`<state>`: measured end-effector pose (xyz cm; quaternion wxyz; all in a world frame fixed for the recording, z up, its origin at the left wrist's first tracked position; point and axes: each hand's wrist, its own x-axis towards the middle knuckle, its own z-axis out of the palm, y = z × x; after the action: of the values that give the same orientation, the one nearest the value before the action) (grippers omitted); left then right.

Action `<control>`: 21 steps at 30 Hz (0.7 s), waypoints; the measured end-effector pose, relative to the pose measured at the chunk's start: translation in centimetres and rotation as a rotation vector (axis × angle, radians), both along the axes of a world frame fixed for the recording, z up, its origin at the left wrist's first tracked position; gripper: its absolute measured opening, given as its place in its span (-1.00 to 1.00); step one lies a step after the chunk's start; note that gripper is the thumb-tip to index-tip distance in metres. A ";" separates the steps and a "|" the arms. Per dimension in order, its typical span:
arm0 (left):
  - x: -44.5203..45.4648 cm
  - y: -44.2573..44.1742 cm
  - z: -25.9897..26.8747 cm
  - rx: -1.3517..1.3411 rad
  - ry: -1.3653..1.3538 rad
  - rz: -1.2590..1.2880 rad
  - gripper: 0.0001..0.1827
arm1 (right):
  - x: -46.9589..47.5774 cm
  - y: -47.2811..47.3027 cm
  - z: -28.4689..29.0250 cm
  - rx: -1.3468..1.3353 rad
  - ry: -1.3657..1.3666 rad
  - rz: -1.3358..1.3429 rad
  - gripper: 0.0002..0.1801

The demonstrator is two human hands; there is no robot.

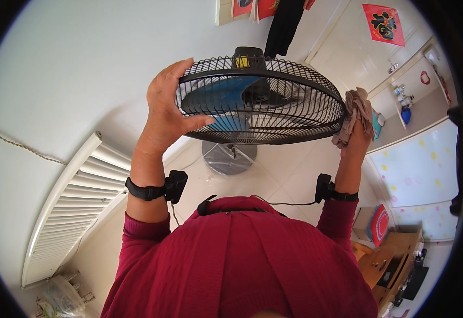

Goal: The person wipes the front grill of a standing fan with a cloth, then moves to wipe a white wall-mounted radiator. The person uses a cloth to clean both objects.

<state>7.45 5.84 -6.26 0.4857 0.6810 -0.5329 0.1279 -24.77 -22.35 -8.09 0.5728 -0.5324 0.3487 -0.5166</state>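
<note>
A pedestal fan with a black wire grille and blue blades stands before me, its head at the height of my raised hands. My left hand grips the left rim of the grille, the thumb at the front and the fingers over the top. On the right side, my right hand holds a crumpled brownish cloth against the grille's edge; the cloth hides most of its fingers. The fan's round grey base, with clear plastic on it, rests on the tiled floor below.
A white radiator lines the wall at the left. Shelves with small items stand at the right, beside a door bearing a red paper decoration. Dark cloth hangs behind the fan. A wooden desk is at the lower right.
</note>
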 end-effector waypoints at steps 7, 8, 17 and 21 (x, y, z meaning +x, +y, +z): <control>0.3 -0.8 -0.4 -0.060 -0.102 -0.015 0.22 | 4.3 5.5 4.9 -0.733 0.443 -0.211 -0.65; 0.6 -0.9 -0.5 -0.084 -0.128 -0.036 0.21 | 4.9 6.3 5.7 -0.886 0.295 -0.043 -0.60; -0.1 -1.4 -0.8 -0.123 -0.137 0.050 0.17 | 11.0 13.6 9.8 -1.381 0.535 0.015 -0.54; -0.4 -1.4 -0.3 -0.023 -0.061 0.032 0.29 | 11.5 14.5 9.5 -1.333 0.438 0.111 -0.54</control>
<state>7.01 4.44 -6.61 0.4750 0.6794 -0.5351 0.1625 -13.25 -7.84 1.42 0.0666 -0.8788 0.0372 -0.4711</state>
